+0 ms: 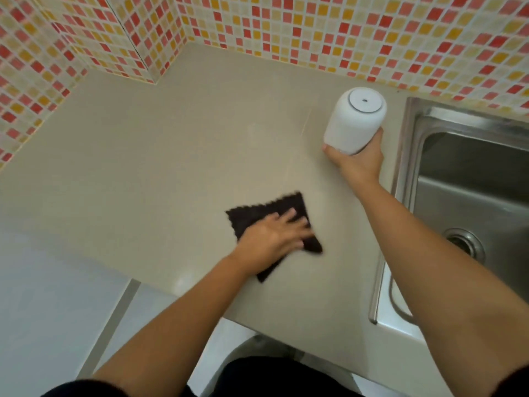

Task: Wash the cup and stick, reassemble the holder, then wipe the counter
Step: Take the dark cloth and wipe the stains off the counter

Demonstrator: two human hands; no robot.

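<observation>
Head: one holder [352,121], one cloth [254,214], one sink [472,179]

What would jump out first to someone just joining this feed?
The red, orange and cream mosaic wall along the back grabs the eye first. Next comes the white holder near the right edge of the counter, beside the steel sink, with the right hand gripping its lower end. Mid-counter, the left hand presses flat on a black cloth.

Cloth [266,213]: middle hidden under the left grip [272,239].
Left fingers [297,224]: blurred.
Holder [355,118]: base hidden in the right grip [357,159].
Sink [407,133]: cut off at the right edge.
</observation>
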